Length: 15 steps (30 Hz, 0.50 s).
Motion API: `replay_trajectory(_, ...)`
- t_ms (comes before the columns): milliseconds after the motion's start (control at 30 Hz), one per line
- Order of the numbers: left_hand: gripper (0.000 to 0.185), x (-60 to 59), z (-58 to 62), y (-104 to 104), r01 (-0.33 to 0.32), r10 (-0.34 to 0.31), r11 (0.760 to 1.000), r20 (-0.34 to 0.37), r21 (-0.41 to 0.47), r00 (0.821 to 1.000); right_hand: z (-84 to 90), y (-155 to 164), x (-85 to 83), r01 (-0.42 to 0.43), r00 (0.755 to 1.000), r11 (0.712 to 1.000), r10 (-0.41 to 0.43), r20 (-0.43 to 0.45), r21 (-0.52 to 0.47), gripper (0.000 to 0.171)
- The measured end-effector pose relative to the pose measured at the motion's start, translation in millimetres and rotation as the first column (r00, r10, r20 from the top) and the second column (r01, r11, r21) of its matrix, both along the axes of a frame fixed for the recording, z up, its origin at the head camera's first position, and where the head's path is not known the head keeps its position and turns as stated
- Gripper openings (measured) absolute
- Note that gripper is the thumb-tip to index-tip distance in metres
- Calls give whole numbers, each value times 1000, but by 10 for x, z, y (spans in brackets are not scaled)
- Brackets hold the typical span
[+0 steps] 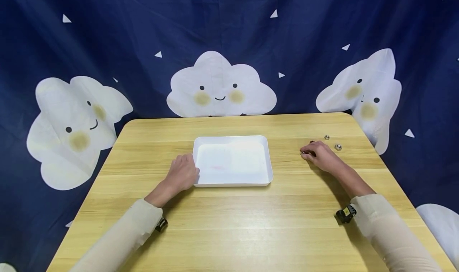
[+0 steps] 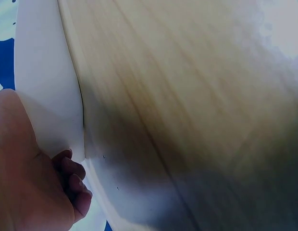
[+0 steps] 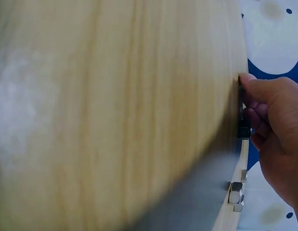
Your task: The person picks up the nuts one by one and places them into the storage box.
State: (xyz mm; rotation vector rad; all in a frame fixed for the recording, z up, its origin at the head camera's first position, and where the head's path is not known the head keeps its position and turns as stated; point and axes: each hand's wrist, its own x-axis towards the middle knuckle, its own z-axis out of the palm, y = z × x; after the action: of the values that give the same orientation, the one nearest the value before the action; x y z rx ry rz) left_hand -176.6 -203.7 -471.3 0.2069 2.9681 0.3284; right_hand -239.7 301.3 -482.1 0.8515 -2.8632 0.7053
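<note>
A white rectangular tray (image 1: 233,184) lies on the table, and my left hand (image 1: 183,172) grips its left rim, thumb on the near side. In the left wrist view the curled fingers (image 2: 78,185) show at the end of the tray's wall (image 2: 48,72). Out to the right of the tray, my right hand (image 1: 320,154) is down at the tabletop, thumb and fingertips pinching a small metal nut that they mostly cover. Two silvery hex nuts, one smaller (image 1: 326,137) and one larger (image 1: 338,147), lie just beyond this hand. A dark nut (image 3: 244,129) shows under its fingers in the right wrist view.
The light wooden table (image 1: 229,220) has rounded far corners. Behind it hangs a dark blue curtain (image 1: 143,21) with white smiling clouds. Each wrist wears a small black camera, such as the right one (image 1: 346,214).
</note>
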Motion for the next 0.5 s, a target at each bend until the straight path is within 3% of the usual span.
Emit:
replay_trajectory(333, 29, 0, -2, 4, 6, -6, 1000, -14, -8, 1000, 51, -55, -30, 10, 1000, 999, -11, 20, 45, 17)
replay_trajectory(500, 29, 8, 6, 9, 0, 0, 1000, -11, -7, 1000, 87, -77, -22, 44, 996, 998, -48, 78, 49, 14)
